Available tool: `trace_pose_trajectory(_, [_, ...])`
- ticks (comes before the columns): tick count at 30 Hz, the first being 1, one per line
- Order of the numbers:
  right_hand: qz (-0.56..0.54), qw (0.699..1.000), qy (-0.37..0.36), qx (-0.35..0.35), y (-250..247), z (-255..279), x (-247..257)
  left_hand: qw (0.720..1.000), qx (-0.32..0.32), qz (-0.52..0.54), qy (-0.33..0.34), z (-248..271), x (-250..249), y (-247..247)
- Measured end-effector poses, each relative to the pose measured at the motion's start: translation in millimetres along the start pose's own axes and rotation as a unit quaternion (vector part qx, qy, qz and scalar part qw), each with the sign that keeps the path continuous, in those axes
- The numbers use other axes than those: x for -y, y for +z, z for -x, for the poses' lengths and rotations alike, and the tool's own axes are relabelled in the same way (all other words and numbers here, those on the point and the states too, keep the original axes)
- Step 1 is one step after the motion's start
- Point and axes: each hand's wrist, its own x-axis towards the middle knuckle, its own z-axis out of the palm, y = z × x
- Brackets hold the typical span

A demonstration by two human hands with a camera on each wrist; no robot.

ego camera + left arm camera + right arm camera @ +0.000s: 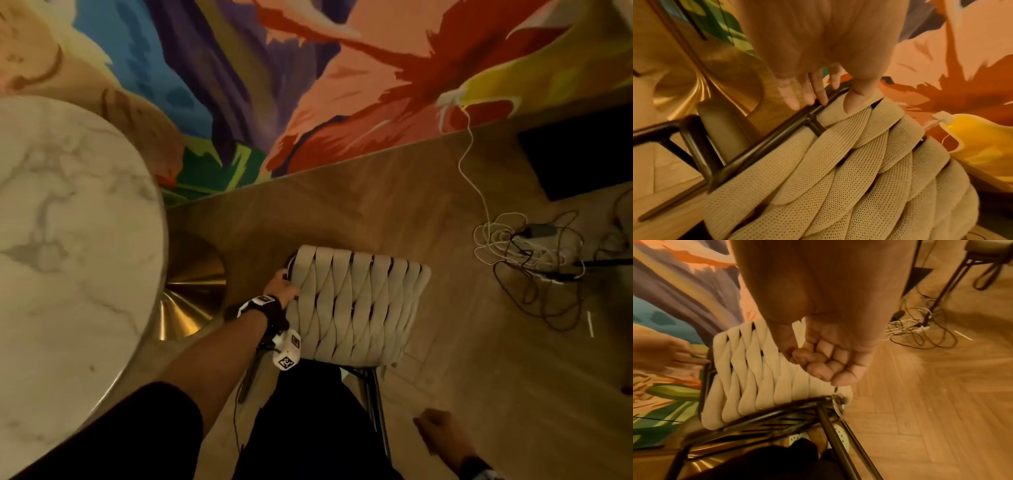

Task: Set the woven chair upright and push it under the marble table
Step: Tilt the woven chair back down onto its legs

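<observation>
The woven chair has broad beige straps on a dark metal frame and stands tilted on the wooden floor, right of the round marble table. Its dark legs reach back toward my legs. My left hand holds the chair's left edge. In the left wrist view that hand has its thumb on a strap and its fingers on the far side of the frame bar of the chair. My right hand hangs above the chair's near right corner, fingers curled into the palm, holding nothing.
The table's gold flared base stands just left of the chair. A painted wall runs behind. A tangle of white and black cables lies on the floor to the right, beside a black panel. Another seat on thin legs stands farther right.
</observation>
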Motion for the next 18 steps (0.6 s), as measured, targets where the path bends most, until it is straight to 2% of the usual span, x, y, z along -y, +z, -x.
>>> trace_pose_trajectory(3, [0.036,0.998,-0.059,-0.013,-5.4,-24.3,39.7,0.997,-0.062,0.046,-0.01,-16.2,2.2,-2.5])
trace_pose_trajectory(5, [0.054,0.99,-0.127,-0.028,-9.8,-35.5,87.4,0.993,-0.064,0.094,-0.037,-26.6,11.8,-9.2])
trace_pose_trajectory(8, [0.125,0.969,-0.204,-0.065,-14.7,-61.0,165.9,0.993,0.063,0.079,-0.061,-39.6,27.5,-14.5])
trace_pose_trajectory(10, [0.176,0.95,-0.236,-0.104,-15.4,-81.0,220.4,0.991,0.109,0.05,-0.066,-42.8,37.0,-15.9])
trace_pose_trajectory(13, [0.26,0.932,-0.227,-0.114,-8.8,-116.7,280.0,0.991,0.117,0.034,-0.048,-50.0,42.7,-18.9])
trace_pose_trajectory(16, [0.41,0.887,-0.207,-0.052,5.7,-148.0,307.4,0.993,0.117,-0.01,-0.009,-52.3,44.8,-21.8])
trace_pose_trajectory(18, [0.433,0.881,-0.191,-0.019,10.1,-161.7,319.8,0.994,0.104,-0.031,0.024,-56.6,51.6,-17.5])
